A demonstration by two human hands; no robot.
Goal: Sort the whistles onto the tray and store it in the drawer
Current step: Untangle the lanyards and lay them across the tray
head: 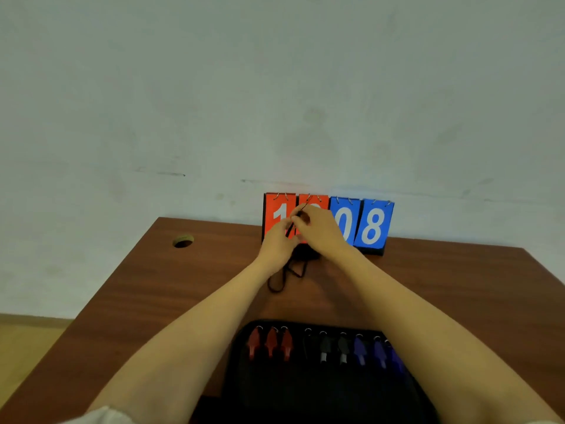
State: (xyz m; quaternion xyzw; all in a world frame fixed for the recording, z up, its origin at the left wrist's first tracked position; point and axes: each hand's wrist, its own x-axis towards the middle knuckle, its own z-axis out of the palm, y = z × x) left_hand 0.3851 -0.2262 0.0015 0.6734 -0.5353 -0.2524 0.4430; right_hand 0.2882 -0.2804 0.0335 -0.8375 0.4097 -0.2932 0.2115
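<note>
Head view shows your left hand and right hand together over the far side of the table, each pinching a thin black cord between thumb and fingertips. The cord loops down below your left wrist onto the table. A dark shape lies under both palms; you cannot tell what it is. Directly behind your hands stands a flip scoreboard. Back between your forearms lies the black tray, holding red whistles, black whistles and blue whistles in one row.

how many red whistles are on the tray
3, in a row at the far-left end of the black tray: left red whistle, middle red whistle, right red whistle. The right arm hides its other end.
</note>
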